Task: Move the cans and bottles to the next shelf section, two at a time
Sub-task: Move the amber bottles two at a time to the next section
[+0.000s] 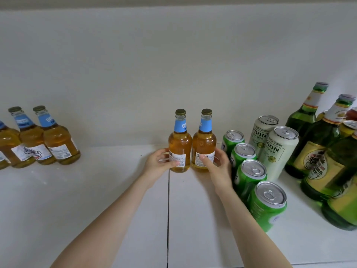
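Amber glass, blue neck labels: two small bottles, the left bottle [180,144] and right bottle [203,144], upright and touching side by side on the white shelf [96,190], just right of the section seam [168,209]. The left hand [157,165] curls round the left bottle's base; the right hand [218,167] curls round the right one's. To the right: a row of green cans [251,176], white cans [276,151] and large green bottles [318,151]. Far left section: matching amber bottles [58,146], upright.
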Demonstrator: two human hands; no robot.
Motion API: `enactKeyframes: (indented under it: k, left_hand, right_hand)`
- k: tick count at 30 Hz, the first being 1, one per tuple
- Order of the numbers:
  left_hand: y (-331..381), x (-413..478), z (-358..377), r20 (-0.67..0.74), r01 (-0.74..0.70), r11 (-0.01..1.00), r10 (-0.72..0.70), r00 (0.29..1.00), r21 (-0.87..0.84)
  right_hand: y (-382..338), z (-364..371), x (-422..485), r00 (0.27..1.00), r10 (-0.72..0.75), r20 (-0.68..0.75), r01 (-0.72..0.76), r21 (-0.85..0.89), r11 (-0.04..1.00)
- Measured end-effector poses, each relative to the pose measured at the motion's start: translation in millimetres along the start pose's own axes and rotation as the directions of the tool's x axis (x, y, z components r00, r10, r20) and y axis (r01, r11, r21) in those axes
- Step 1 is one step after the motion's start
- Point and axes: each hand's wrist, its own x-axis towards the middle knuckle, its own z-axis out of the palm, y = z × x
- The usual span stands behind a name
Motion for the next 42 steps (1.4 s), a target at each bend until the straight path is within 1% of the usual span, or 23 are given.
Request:
enactKeyframes:
  k: [7, 14, 25, 30, 33, 35, 37, 38, 40, 42]
  left_hand:
    - [-2, 11, 4, 0.002, -0.011, 1.000, 0.011, 1.000, -0.013]
    - [1, 18, 7, 0.001, -0.016, 0.999, 0.016, 1.000, -0.029]
    - [0, 22, 9, -0.019, 0.000, 1.000, 0.000, 1.000, 0.010]
    - [5, 16, 11, -0.008, -0.024, 0.998, 0.025, 1.000, 0.061]
    - [6, 11, 7, 0.020, -0.055, 0.992, 0.053, 0.998, 0.116]
    - [10, 5, 5, 0.011, -0.068, 0.980, 0.067, 0.998, 0.186]
    - [14, -3, 2, -0.038, -0.092, 0.940, 0.111, 0.993, 0.329]
    - [15, -7, -1, -0.056, -0.126, 0.900, 0.164, 0.985, 0.418]
    - [15, -15, -7, -0.041, -0.186, 0.774, 0.264, 0.964, 0.605]
    - [15, -27, -16, -0.010, -0.200, 0.633, 0.312, 0.950, 0.748]
  right_hand:
    - [1, 5, 8, 0.999, -0.022, -0.032, 0.023, 0.028, 0.999]
    - [0, 8, 13, 0.999, -0.041, -0.033, 0.042, 0.044, 0.998]
    - [-2, 9, 14, 0.998, -0.044, -0.054, 0.045, 0.028, 0.999]
    - [-7, 10, 12, 0.997, -0.031, -0.073, 0.030, -0.016, 0.999]
    - [-9, 9, 4, 0.995, -0.012, -0.095, 0.003, -0.099, 0.995]
    - [-11, 8, -5, 0.994, 0.009, -0.106, -0.026, -0.161, 0.987]
    - [-15, 8, -15, 0.995, 0.007, -0.100, -0.032, -0.253, 0.967]
    - [-17, 8, -19, 0.995, -0.012, -0.100, -0.019, -0.312, 0.950]
    - [-19, 8, -29, 0.993, -0.067, -0.096, 0.019, -0.436, 0.900]
    - [-19, 7, -40, 0.989, -0.125, -0.084, 0.053, -0.581, 0.812]
